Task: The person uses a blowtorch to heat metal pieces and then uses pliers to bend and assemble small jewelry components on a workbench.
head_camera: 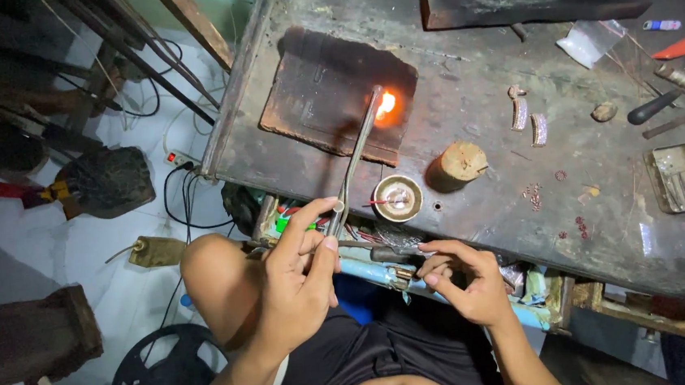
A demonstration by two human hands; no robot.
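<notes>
Head view shows you a pair of long, thin grey metal tweezers (pixel 354 161) reaching up and away from you, their far tips holding a small piece that glows orange (pixel 385 103) on a dark, scorched rectangular block (pixel 315 97). Your left hand (pixel 301 281) pinches the near end of the tweezers, thumb and fingers (pixel 312 215) closed around the shaft just above your bare knee. Your right hand (pixel 463 281) rests at the bench edge, fingers loosely curled with the tips near each other; whether they hold anything, you cannot tell. Just beyond the hands sits a small round metal dish (pixel 397 198), with a short wooden stump (pixel 460 163) beside it. All of it stands on a worn, dark workbench (pixel 465 93), with cables trailing over the pale floor (pixel 95 253) to your left.
</notes>
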